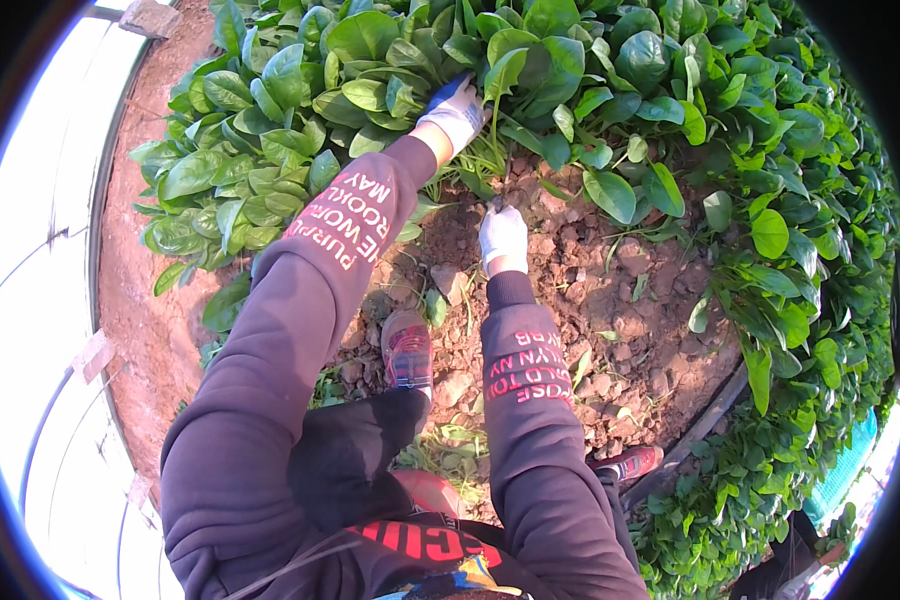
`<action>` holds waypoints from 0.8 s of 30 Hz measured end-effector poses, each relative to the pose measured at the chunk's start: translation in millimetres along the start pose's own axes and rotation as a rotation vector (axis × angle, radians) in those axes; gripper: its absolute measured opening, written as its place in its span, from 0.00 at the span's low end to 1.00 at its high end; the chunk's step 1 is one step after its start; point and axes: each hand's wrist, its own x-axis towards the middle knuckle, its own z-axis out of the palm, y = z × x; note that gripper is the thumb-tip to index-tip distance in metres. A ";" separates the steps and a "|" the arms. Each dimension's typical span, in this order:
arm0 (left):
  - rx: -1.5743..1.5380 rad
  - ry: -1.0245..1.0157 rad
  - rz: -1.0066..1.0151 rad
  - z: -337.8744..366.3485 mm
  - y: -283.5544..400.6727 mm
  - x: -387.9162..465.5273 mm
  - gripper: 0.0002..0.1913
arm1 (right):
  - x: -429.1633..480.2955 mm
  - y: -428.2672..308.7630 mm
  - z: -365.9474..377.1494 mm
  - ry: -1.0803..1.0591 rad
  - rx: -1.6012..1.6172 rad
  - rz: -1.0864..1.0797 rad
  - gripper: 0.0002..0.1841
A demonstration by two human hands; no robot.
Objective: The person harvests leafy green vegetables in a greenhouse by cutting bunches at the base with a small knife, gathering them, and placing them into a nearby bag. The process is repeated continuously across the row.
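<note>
My left hand (456, 116), in a white glove with a blue-coated palm, reaches into the spinach plants (364, 94) and grips a bunch of leaves. Foliage hides part of its fingers. Pale green stems (486, 154) run down beside that glove to the soil. Lower and to the right, my right hand (504, 234), also gloved in white, is closed on a thin dark hand tool (508, 172). The tool's narrow shaft points away from me toward the base of the stems; its tip and handle are mostly hidden.
Cloddy soil (622, 300) with loose leaves lies around my shoes (407, 349). Dense spinach (817, 225) borders the right side, with a dark pipe or edging (686, 442) below. White plastic sheeting (37, 247) and bricks (92, 355) line the left. A person's hand (832, 555) shows at bottom right.
</note>
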 end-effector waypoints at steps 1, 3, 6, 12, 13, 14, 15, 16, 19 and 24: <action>0.119 0.016 0.080 12.3 -1.6 1.3 0.14 | -4.7 6.6 -0.4 0.010 0.003 -0.039 0.21; 0.370 0.085 0.218 21.3 -8.9 -0.3 0.15 | -19.5 12.3 -4.7 -0.098 0.097 0.041 0.21; 0.425 -0.029 0.276 -5.5 -9.7 -17.2 0.13 | -59.2 34.0 -12.6 -0.176 0.017 0.035 0.21; 0.013 0.374 0.350 29.3 -39.4 -37.3 0.08 | -97.5 49.1 -13.4 -0.101 0.009 -0.020 0.27; 0.283 0.277 0.369 4.4 -22.9 -43.7 0.08 | -100.3 59.2 -13.7 -0.054 0.011 -0.012 0.27; 0.206 0.270 0.392 -11.2 -23.3 -53.4 0.08 | -107.9 65.0 -13.2 0.011 0.181 0.049 0.27; 0.212 0.289 0.397 -12.7 -36.2 -64.5 0.12 | -121.2 57.0 -21.5 0.130 0.350 0.043 0.25; 0.209 0.212 0.393 -20.9 -35.0 -70.1 0.15 | -128.1 73.7 -22.4 0.121 0.488 0.089 0.26; 0.061 -0.115 0.426 -61.1 -31.6 -83.1 0.34 | -154.5 116.2 -57.7 -0.038 0.729 0.411 0.25; -0.407 -0.384 0.478 -114.5 -25.4 -119.6 0.42 | -206.1 182.3 -102.4 -0.079 0.731 0.580 0.32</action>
